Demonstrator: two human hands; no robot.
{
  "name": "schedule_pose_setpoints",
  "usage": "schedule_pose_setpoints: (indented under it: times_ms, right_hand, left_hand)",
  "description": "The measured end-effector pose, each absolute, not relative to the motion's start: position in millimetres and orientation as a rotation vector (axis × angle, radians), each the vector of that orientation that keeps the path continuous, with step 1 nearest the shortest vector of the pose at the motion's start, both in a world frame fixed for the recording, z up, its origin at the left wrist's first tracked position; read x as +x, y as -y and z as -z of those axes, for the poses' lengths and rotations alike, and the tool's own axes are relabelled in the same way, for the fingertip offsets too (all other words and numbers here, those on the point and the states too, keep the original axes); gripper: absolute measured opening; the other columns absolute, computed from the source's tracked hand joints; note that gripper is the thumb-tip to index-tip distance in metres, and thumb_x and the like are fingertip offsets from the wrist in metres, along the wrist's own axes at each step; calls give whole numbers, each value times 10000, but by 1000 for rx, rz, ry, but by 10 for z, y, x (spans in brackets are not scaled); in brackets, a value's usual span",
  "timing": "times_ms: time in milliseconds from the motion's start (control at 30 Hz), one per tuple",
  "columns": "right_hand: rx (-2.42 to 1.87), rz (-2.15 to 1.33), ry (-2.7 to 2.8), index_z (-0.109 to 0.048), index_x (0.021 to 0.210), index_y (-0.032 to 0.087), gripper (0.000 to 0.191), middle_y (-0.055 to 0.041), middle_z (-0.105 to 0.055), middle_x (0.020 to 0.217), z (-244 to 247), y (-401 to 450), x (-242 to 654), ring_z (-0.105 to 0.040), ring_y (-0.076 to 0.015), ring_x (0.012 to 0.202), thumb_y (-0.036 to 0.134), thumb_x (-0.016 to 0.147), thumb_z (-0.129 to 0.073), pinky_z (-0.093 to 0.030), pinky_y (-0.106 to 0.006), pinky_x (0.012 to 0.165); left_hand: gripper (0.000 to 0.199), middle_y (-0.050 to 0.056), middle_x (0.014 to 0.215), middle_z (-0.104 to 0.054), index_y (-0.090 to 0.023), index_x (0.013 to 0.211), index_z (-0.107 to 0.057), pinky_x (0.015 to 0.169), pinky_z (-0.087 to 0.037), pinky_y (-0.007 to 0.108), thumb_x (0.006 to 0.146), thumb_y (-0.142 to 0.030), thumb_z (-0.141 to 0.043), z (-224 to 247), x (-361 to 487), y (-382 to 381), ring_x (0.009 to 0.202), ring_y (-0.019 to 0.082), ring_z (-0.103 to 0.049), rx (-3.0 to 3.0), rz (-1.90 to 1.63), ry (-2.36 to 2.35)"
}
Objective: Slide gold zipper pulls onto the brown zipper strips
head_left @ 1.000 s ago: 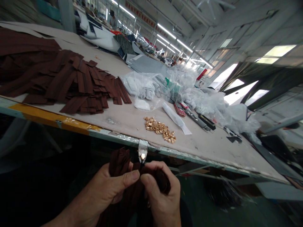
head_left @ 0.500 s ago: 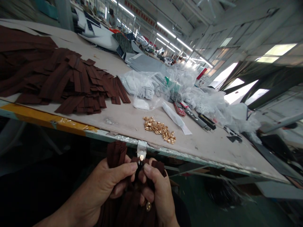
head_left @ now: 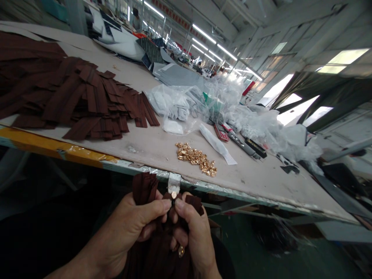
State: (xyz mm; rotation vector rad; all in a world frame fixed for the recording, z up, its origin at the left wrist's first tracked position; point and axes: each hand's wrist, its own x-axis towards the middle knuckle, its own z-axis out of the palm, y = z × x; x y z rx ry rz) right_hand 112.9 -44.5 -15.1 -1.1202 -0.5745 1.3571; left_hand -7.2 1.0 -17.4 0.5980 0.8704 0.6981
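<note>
Below the table edge, my left hand (head_left: 130,221) is closed on a bundle of dark brown zipper strips (head_left: 144,188). Close beside it my right hand (head_left: 193,224) grips brown strip ends (head_left: 194,203), thumb and fingers pinched. Between the two thumbs a gold zipper slider (head_left: 174,195) sits at a white taped piece (head_left: 174,182) on the table edge. Another gold slider (head_left: 181,251) hangs under my right fingers. More brown strips drape down between the hands. Loose gold sliders (head_left: 196,158) lie in a heap on the table.
A large pile of brown zipper strips (head_left: 87,93) covers the table's left side. Behind the sliders lie clear plastic bags (head_left: 177,104), a white paper strip (head_left: 217,144), a red calculator-like device (head_left: 221,132) and a grey tool (head_left: 244,145). The table edge (head_left: 232,197) runs just beyond my hands.
My thumbs have come closer together at the slider by the table edge, hiding more of the dark gap between them. The view has shifted slightly.
</note>
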Motion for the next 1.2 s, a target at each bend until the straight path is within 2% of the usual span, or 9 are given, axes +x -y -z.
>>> schedule_pose_setpoints:
  times_ms: [267, 333, 467, 633, 733, 867, 1000, 1200]
  right_hand:
    - [-1042, -1345, 537, -551, 602, 144, 274, 34, -567, 535, 165, 399, 1100, -344, 1, 305, 329, 758, -679, -324, -92, 284]
    - [-1034, -1349, 533, -553, 595, 142, 273, 36, -554, 530, 154, 389, 1095, -359, -2, 311, 321, 756, -682, -302, -87, 282]
    - [-1064, -1329, 573, -554, 599, 136, 281, 26, -575, 569, 145, 368, 1120, -368, 3, 324, 323, 767, -679, -302, -90, 298]
    - [-1209, -1267, 696, -542, 619, 154, 318, 61, -497, 466, 152, 349, 1231, -344, -24, 318, 386, 778, -689, -283, -127, 299]
    - [-1360, -1136, 833, -541, 657, 160, 329, 77, -455, 477, 95, 329, 1303, -358, -39, 379, 420, 791, -692, -308, -144, 354]
    - [-1463, -1028, 1010, -547, 660, 155, 294, 58, -485, 519, -26, 309, 1307, -409, -70, 462, 376, 790, -689, -334, -181, 428]
    - [-1570, -720, 1157, -529, 658, 174, 270, 49, -488, 566, -79, 277, 1213, -426, -98, 521, 355, 846, -600, -356, -212, 491]
    - [-1822, -48, 1356, -476, 674, 202, 233, 41, -506, 585, -230, 12, 1184, -466, -129, 545, 289, 875, -555, -318, -253, 545]
  left_hand:
    - [240, -18, 520, -617, -167, 623, -628, 405, -452, 216, 590, -315, -813, 164, -23, -14, 407, 102, -517, 548, -718, -839]
    - [240, -18, 513, -621, -164, 614, -637, 398, -441, 198, 591, -325, -813, 155, -12, -26, 414, 108, -539, 551, -732, -836]
    - [237, -33, 496, -607, -159, 577, -633, 355, -316, 127, 616, -324, -798, 143, 12, -30, 391, 50, -454, 633, -839, -902]
    - [295, -31, 499, -583, -174, 608, -604, 415, -396, 182, 643, -408, -781, 142, 19, 30, 429, 92, -490, 717, -850, -976]
    - [333, -24, 518, -586, -183, 642, -589, 441, -436, 215, 656, -465, -766, 146, 4, 52, 461, 127, -540, 701, -797, -980]
    - [371, -48, 493, -534, -179, 636, -575, 410, -403, 186, 657, -498, -763, 147, -5, 37, 432, 95, -484, 695, -794, -944]
    - [374, -87, 419, -445, -185, 625, -558, 356, -306, 140, 669, -497, -758, 144, 2, 10, 368, 50, -361, 675, -816, -919]
    - [371, -108, 380, -374, -196, 620, -552, 366, -258, 144, 682, -503, -751, 119, 2, -26, 351, 44, -315, 605, -775, -904]
